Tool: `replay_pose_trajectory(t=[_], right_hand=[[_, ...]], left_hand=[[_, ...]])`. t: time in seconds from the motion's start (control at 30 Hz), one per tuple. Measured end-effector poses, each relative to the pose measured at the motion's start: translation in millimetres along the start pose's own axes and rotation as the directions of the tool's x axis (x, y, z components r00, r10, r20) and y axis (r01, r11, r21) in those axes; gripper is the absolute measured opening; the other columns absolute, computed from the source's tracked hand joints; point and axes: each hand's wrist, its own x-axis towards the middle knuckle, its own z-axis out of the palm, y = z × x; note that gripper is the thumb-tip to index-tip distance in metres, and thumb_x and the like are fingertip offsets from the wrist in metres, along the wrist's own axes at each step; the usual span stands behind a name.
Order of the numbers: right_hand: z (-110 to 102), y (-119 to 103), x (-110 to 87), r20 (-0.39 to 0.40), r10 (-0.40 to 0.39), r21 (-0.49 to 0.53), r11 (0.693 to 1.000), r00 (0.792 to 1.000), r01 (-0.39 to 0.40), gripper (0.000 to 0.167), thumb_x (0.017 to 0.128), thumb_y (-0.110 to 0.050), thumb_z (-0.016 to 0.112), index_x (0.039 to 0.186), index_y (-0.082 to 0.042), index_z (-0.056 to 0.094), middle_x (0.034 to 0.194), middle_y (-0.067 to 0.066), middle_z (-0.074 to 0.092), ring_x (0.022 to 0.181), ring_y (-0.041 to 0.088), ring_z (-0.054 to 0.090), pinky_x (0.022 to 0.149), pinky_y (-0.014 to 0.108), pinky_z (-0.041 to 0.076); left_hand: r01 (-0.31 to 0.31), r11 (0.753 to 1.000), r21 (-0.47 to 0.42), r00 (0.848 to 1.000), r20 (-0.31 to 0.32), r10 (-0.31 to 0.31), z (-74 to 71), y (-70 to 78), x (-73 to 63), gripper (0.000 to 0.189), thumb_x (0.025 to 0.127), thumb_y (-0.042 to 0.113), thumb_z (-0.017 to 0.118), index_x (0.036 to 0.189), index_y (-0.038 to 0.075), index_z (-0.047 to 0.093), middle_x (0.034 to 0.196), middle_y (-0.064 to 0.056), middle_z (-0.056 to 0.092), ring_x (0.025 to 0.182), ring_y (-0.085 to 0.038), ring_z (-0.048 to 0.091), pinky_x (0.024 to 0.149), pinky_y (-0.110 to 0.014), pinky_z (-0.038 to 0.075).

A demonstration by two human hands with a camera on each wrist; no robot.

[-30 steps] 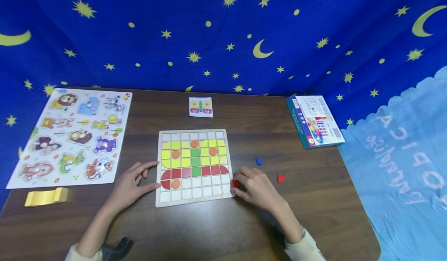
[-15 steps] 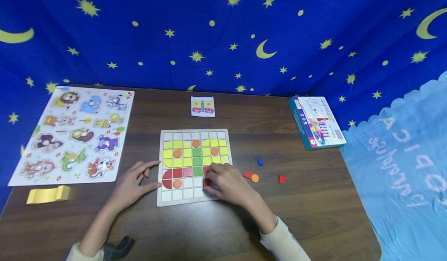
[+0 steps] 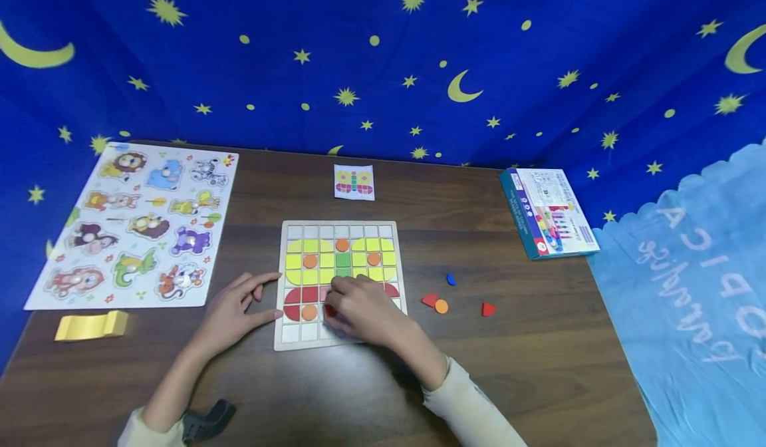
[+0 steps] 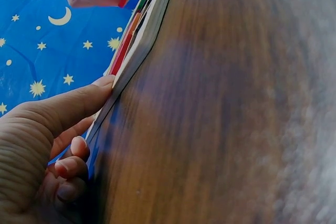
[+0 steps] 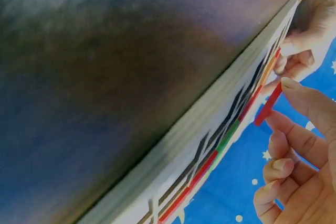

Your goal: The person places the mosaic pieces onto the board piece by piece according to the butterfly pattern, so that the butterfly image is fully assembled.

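Observation:
A wooden grid board lies on the table, with yellow, green, red and orange tiles in its cells. At its left edge, my left hand rests with thumb and index fingertips against the frame, spread apart; the other fingers curl loosely. Over the board's lower middle, my right hand pinches a red tile between thumb and index finger. In the right wrist view the tile is held on edge, just off the board's face. The left wrist view shows the left thumb at the board's edge. My right hand covers part of the red and green rows.
Right of the board lie a red tile, an orange disc, a blue tile and another red piece. A butterfly pattern card is behind. An animal puzzle, a yellow block and a box stand farther out.
My right hand has carried the red tile left from beside the board to over its lower middle, uncovering a red tile and orange disc on the table. The left hand stays at the edge.

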Motion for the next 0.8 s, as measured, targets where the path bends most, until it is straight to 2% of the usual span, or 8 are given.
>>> replay_pose_trajectory(t=[0.17,0.37,0.57,0.8], right_hand=[[6.2,-0.7,3.4,0.020,-0.009,-0.030,0.999,1.000,0.009,0.031,0.089,-0.036,0.072,0.110,-0.014,0.075,0.107,0.002,0.068,0.089,0.013,0.061,0.080,0.026,0.049],[11.9,-0.4,8.9,0.000,-0.022,-0.042,0.999,1.000,0.022,0.023,0.088,-0.032,0.074,0.103,-0.014,0.076,0.100,0.000,0.069,0.084,0.011,0.062,0.076,0.024,0.048],[14.7,1.3,13.5,-0.027,-0.023,-0.020,1.000,0.999,0.022,0.017,0.087,-0.029,0.077,0.099,-0.017,0.077,0.094,-0.004,0.068,0.082,0.009,0.061,0.073,0.022,0.046],[13.2,1.0,14.5,-0.003,0.029,0.058,0.998,1.000,-0.029,0.024,0.086,-0.030,0.079,0.107,-0.018,0.077,0.093,-0.004,0.067,0.079,0.008,0.058,0.075,0.023,0.044]], left_hand=[[0.000,1.000,0.002,1.000,-0.001,0.000,-0.2,0.5,0.1,0.057,0.079,0.031,0.084,0.130,0.015,0.064,0.085,0.003,0.044,0.066,-0.007,0.034,0.059,-0.025,0.029],[-0.012,1.000,-0.004,1.000,-0.008,0.012,-0.5,0.3,0.1,0.056,0.079,0.029,0.084,0.129,0.015,0.064,0.085,0.003,0.044,0.067,-0.007,0.035,0.060,-0.025,0.029],[-0.034,0.999,0.001,0.999,-0.018,0.034,-0.1,0.0,0.9,0.055,0.079,0.029,0.084,0.128,0.015,0.064,0.084,0.004,0.044,0.067,-0.006,0.035,0.059,-0.025,0.030],[-0.034,0.999,0.003,0.999,-0.018,0.034,0.1,0.2,-0.3,0.055,0.079,0.029,0.084,0.128,0.015,0.064,0.084,0.004,0.044,0.066,-0.006,0.034,0.059,-0.025,0.030]])
